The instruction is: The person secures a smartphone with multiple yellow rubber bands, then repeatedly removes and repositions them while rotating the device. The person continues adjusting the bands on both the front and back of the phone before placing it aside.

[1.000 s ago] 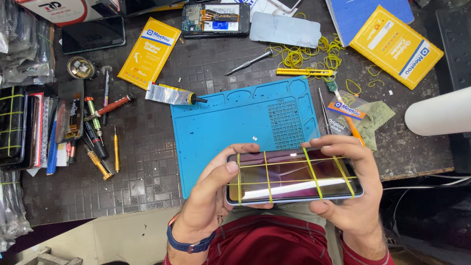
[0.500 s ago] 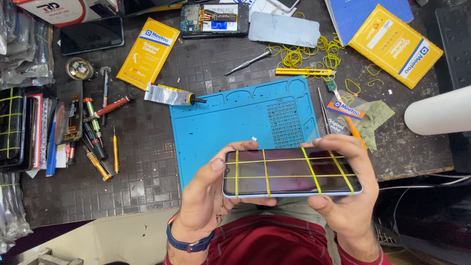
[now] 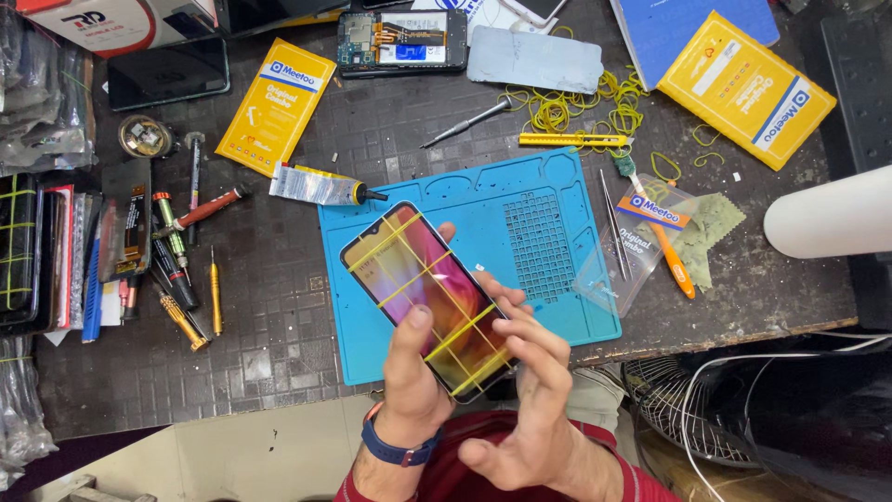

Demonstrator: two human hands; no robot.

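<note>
Left hand (image 3: 413,376) grips smartphone (image 3: 428,299) from below, thumb pressed on the glass, fingers curled behind. Phone tilted diagonally, held above near edge of blue work mat (image 3: 548,195), bound by 4 yellow rubber bands (image 3: 460,333). Right hand (image 3: 525,390) open, fingers spread, fingertips just touching phone's right edge. Glue tube (image 3: 318,186) lies far left of mat; tweezers (image 3: 610,223) at its right edge.

yellow boxes (image 3: 275,104): 2 | glue tubes (image 3: 321,185): 1 | blue mats (image 3: 548,186): 1 | banded phones (image 3: 429,297): 1
</note>
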